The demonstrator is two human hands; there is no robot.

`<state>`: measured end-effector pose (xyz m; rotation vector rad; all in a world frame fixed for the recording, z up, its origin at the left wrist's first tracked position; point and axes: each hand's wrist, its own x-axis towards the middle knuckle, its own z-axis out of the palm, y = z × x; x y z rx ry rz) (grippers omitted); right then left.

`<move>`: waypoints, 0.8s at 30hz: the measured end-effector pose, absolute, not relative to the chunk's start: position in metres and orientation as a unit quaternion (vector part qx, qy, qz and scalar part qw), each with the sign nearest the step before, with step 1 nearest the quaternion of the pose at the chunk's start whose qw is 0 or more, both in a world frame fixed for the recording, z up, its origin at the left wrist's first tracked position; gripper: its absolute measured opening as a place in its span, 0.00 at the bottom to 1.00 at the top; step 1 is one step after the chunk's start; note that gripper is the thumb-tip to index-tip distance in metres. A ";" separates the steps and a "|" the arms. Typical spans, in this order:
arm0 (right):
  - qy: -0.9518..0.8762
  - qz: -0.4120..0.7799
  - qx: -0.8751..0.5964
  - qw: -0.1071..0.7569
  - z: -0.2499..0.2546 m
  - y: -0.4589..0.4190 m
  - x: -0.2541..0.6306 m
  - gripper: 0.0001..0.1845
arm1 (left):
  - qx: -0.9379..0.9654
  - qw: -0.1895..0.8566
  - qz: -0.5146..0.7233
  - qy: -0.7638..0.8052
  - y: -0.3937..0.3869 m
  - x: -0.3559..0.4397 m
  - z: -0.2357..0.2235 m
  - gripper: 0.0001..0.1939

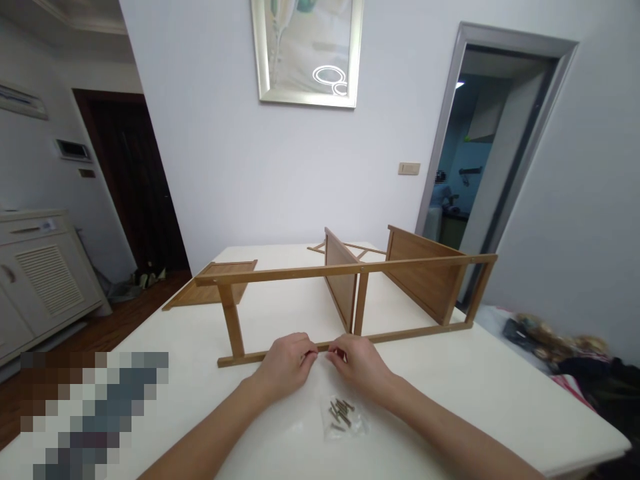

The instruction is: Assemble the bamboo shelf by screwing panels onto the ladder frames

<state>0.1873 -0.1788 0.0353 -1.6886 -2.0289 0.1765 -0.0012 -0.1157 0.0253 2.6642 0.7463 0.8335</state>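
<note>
My left hand [289, 362] and my right hand [361, 365] are close together above the white table, fingertips pinched and a small gap between them. Whatever they pinch is too small to make out. Just behind them stands a wooden rack frame [300, 272] on its long side, with two slatted panels [417, 273] fixed to it and reaching towards the wall. Below my right hand lies a clear plastic bag [345, 433] with several brass-coloured screws [341, 411] in or on it.
A loose wooden panel [207, 293] lies at the table's left, partly behind the frame. Thin crossed wooden bars [364, 253] show at the back. The white table [530, 407] ends at a wall behind. Clothes and other items [560, 343] are heaped beyond its right edge.
</note>
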 end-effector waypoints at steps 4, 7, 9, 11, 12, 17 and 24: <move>-0.703 0.179 -0.621 0.297 0.029 -0.201 0.198 0.09 | 0.912 0.223 0.225 0.259 -0.134 0.006 0.032 0.10; -0.703 0.182 -0.613 0.312 0.022 -0.212 0.200 0.11 | 0.912 0.249 0.201 0.259 -0.140 0.012 0.030 0.10; -0.708 0.169 -0.610 0.314 0.020 -0.214 0.200 0.13 | 0.910 0.252 0.192 0.267 -0.140 0.014 0.026 0.10; -0.704 0.164 -0.614 0.316 0.018 -0.214 0.200 0.12 | 0.909 0.255 0.185 0.273 -0.139 0.015 0.023 0.10; -0.700 0.164 -0.618 0.318 0.018 -0.213 0.199 0.12 | 0.909 0.257 0.183 0.273 -0.138 0.015 0.022 0.10; -0.671 0.175 -0.642 0.329 0.017 -0.212 0.200 0.08 | 0.908 0.269 0.181 0.265 -0.136 0.014 0.024 0.10; -0.685 0.130 -0.637 0.329 0.016 -0.214 0.206 0.12 | 0.905 0.285 0.183 0.259 -0.134 0.012 0.027 0.10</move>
